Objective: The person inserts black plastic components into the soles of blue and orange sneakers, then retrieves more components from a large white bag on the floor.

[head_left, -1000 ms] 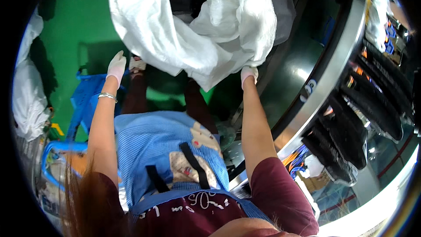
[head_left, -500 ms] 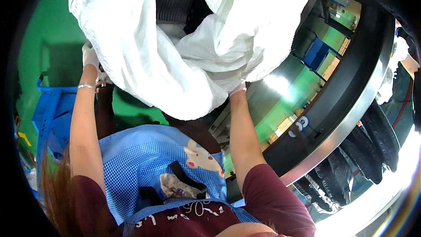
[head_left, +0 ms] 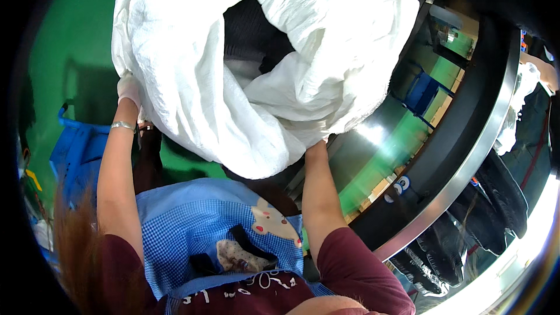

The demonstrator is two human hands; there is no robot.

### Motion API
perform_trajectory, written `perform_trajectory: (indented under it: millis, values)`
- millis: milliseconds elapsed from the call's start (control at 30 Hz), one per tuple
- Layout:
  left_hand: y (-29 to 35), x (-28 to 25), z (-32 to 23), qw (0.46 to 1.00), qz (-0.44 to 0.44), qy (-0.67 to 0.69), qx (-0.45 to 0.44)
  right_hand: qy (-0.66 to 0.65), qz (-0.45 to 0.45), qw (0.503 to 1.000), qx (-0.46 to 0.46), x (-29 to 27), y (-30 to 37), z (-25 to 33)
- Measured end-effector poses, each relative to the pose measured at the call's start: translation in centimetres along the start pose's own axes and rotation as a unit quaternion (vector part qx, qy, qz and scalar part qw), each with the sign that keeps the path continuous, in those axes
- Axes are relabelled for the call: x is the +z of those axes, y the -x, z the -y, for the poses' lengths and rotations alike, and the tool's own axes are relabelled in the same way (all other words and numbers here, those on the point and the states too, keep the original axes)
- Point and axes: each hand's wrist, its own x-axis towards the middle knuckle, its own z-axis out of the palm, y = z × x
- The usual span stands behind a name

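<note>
While both arms are reaching upward, the left hand (head_left: 129,88), gloved in white, is gripping the edge of a large white fabric bag (head_left: 245,70) with closed fingers. The right hand (head_left: 318,143) is sinking into the bag's lower folds; its fingers are hidden. Behind, a blue crate (head_left: 79,151) is sitting on the green floor (head_left: 76,35).

You've got a white sheet (head_left: 256,64) up, a white glove on your left hand (head_left: 128,88), a blue checked apron (head_left: 192,221), green floor (head_left: 70,35), blue crate (head_left: 76,151).
</note>
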Motion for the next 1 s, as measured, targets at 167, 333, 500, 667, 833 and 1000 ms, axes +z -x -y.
perform_trajectory:
  millis: [167, 333, 500, 667, 833, 1000]
  values:
    - [1.6, -2.8, -0.5, 0.944, -0.035, -0.303, 0.125, -0.012, 0.027, 0.999, -0.037, 0.2, 0.7, 0.5]
    - [3.5, -6.9, -6.9, 0.98, -0.031, -0.172, 0.1, -0.043, 0.06, 0.994, -0.086, -0.9, 2.5, 0.4]
    - [6.8, -11.1, -9.7, 0.891, -0.04, 0.446, -0.083, -0.071, 0.147, 0.981, -0.106, -0.3, 6.4, -2.8]
    - [9.3, -16.1, -11.0, 0.559, -0.059, 0.804, -0.195, -0.302, 0.396, 0.864, -0.069, 0.8, 7.9, -9.6]
    - [8.2, -16.0, -7.9, 0.672, -0.05, 0.725, -0.142, -0.157, 0.441, 0.877, -0.106, -0.6, 4.4, -14.7]
    - [11.9, -22.7, -11.0, 0.918, -0.207, 0.285, -0.183, -0.231, 0.344, 0.908, -0.064, -3.3, 9.7, -7.5]
